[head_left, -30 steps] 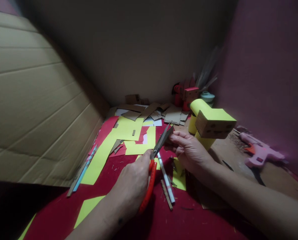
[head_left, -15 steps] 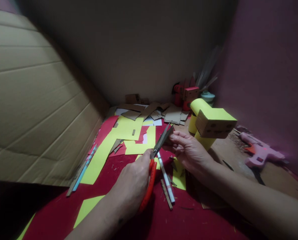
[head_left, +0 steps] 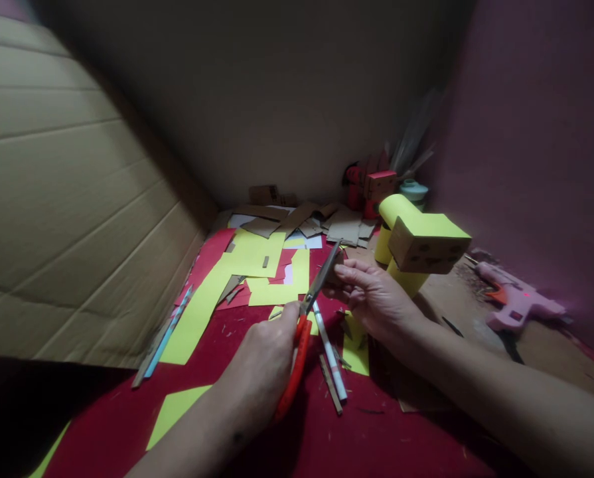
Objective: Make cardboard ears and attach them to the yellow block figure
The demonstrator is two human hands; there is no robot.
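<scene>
My left hand [head_left: 264, 362] is wrapped round the red handles of the scissors [head_left: 321, 273], whose blades point up and away, pressed nearly together. Between the thumb and fingers of my right hand [head_left: 371, 295] is a small dark brown piece [head_left: 332, 273], probably cardboard, beside the blades; part of it is hidden by the fingers. A white marker or stick [head_left: 330, 352] and a thin cardboard strip [head_left: 330, 385] lie below the hands on the red surface [head_left: 227, 425]. To the right stands a yellow paper figure with a cardboard box head [head_left: 429, 245].
Yellow paper [head_left: 192, 318] and cardboard scraps [head_left: 346, 227] lie around the middle and back. A pink glue gun [head_left: 523, 299] rests at the right. A large cardboard panel [head_left: 68, 199] leans at the left. Red figures [head_left: 379, 189] stand at the back.
The scissors' blades have closed beside the brown piece. Both hands stay in nearly the same place, and the view has shifted slightly.
</scene>
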